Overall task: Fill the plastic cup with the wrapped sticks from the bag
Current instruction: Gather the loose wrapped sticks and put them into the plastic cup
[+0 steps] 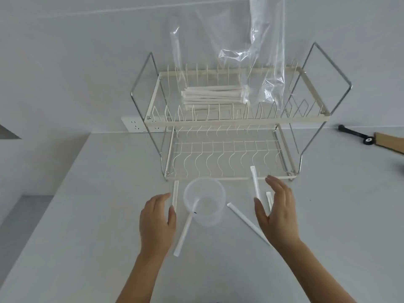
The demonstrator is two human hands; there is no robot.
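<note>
Two bare hands and the following items, seen from the head camera:

- Left hand [156, 221]: palm turned inward, just left of the plastic cup; fingers [162, 196] loosely apart, holding nothing.
- Right hand [277, 212]: palm facing the cup from the right side; fingers spread, holding nothing.
- Plastic cup [204, 201]: clear, upright on the counter [87, 215] between the two hands, in front of the rack.
- Wrapped stick [185, 231]: white, leaning with its upper end inside the cup and its lower end on the counter toward the viewer.
- Wrapped stick, second [175, 192]: lying on the counter just left of the cup, beside the left fingertips.
- Wrapped stick, third [246, 221]: lying diagonally on the counter between cup and right hand, its near end hidden by the right wrist.
- Wrapped stick, fourth [255, 182]: lying near the rack's lower front edge, close to the right hand; another short piece [269, 199] shows partly behind the right palm.
- Dish rack [229, 123]: two-tier, wire, against the wall.
- Bag [251, 62]: clear plastic, on the rack's upper tier, rising above it.
- Bundle of wrapped sticks [214, 96]: lying horizontally inside the bag on the upper tier.
</note>
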